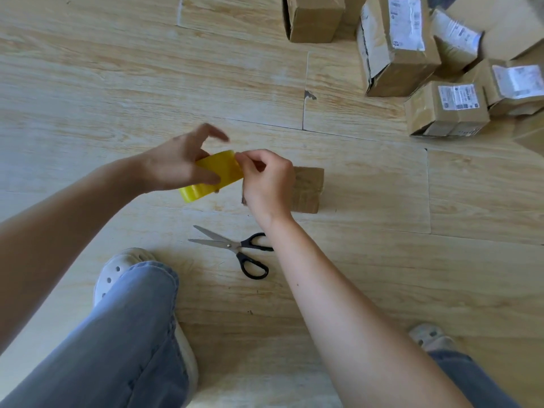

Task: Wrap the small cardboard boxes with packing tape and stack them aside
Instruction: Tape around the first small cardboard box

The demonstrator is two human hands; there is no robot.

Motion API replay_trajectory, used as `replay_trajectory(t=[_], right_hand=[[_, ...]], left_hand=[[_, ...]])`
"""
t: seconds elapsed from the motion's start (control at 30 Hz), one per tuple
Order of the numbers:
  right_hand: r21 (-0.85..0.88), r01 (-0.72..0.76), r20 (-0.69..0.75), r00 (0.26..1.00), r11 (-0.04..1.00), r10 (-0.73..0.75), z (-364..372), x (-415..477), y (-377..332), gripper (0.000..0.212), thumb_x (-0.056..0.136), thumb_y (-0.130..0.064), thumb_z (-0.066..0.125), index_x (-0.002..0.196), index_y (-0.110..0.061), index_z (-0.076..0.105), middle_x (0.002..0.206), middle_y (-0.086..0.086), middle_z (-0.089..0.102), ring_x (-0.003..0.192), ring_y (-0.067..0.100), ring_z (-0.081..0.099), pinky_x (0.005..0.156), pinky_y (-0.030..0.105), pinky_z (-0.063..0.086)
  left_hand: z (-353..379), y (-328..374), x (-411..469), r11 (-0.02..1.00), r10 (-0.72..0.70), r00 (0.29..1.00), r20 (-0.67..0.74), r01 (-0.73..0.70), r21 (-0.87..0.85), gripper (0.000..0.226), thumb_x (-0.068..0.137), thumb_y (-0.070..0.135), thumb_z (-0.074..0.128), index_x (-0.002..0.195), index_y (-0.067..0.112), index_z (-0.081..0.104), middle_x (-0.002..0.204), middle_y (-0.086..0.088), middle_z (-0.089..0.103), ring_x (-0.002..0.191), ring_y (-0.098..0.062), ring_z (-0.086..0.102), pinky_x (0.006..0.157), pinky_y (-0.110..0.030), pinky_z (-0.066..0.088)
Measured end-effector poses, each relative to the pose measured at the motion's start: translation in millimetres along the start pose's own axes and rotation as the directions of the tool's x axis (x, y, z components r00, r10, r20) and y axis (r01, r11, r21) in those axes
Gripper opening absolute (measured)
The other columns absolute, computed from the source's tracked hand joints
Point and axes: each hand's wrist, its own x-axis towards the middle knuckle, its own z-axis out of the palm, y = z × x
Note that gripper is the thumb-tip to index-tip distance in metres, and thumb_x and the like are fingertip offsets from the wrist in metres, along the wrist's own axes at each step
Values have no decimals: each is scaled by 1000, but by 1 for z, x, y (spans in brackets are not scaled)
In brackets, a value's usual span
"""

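A small cardboard box (307,189) lies on the wood-look floor (117,83), partly hidden behind the right hand (266,179) and untouched by either hand. A yellow roll of packing tape (215,175) is gripped by the left hand (176,163), thumb below, forefinger lifted clear. The right thumb and forefinger are pinched at the roll's upper edge. Open scissors (235,248) lie nearer; labelled boxes (441,69) are piled far right.

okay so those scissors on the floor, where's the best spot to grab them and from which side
Take the scissors by the black handle loops, reaching from the right and from above. They lie flat and partly open, blades pointing left and loops nearest the right hand, so that approach probably keeps fingers off the edges.
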Motion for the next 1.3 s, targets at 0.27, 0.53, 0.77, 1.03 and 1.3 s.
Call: replay_trajectory(t=[0.27, 0.53, 0.77, 1.03, 1.3], right_hand=[[195, -76, -50, 995, 978, 87, -33, -29, 1, 11, 89, -12, 68, 81, -18, 71, 70, -11, 67, 67, 0, 64, 70, 17, 54], [335, -236, -225, 920, 912, 321, -89, -23, 31, 13, 88, -10, 70, 75, -15, 70, 61, -6, 67, 57, 2, 62, 59, 16, 49], [320, -280, -281, 884, 905, 373, -127, -1, 51, 10, 87, -7, 70, 77, -9, 70, 62, -1, 65, 49, -1, 57, 54, 13, 47], [228, -306, -270, 892, 924, 362, -124, 21, 65, 17, 90, -10, 68, 74, -15, 67, 65, -1, 63, 53, 4, 55, 58, 16, 50], [202, -370, -283, 864, 907, 416, -109, 28, 85, 19, 90, -14, 67, 71, -17, 67, 70, 1, 66, 67, 15, 61, 79, 35, 55]], left_hand=[[-4, -4, -8, 923, -28, 989, -147, 82, 376, 41, 82, 50, 64, 61, 16, 58, 55, -1, 55, 54, -15, 52, 52, -27, 36], [12, -19, -16, 911, 14, 984, -177, 60, 408, 53, 73, 66, 60, 58, 15, 57, 51, 1, 50, 51, -11, 47, 47, -26, 32], [12, -24, -8, 884, 47, 959, -280, 90, 458, 66, 57, 85, 40, 52, 20, 53, 50, -4, 49, 52, -20, 49, 49, -28, 34], [15, -19, 8, 880, 52, 955, -293, 95, 465, 59, 62, 78, 47, 52, 20, 55, 52, -4, 49, 53, -18, 49, 47, -25, 30], [20, -25, 23, 836, 24, 957, -290, 140, 531, 62, 65, 79, 50, 55, 18, 58, 54, -4, 51, 54, -19, 49, 48, -24, 31]])
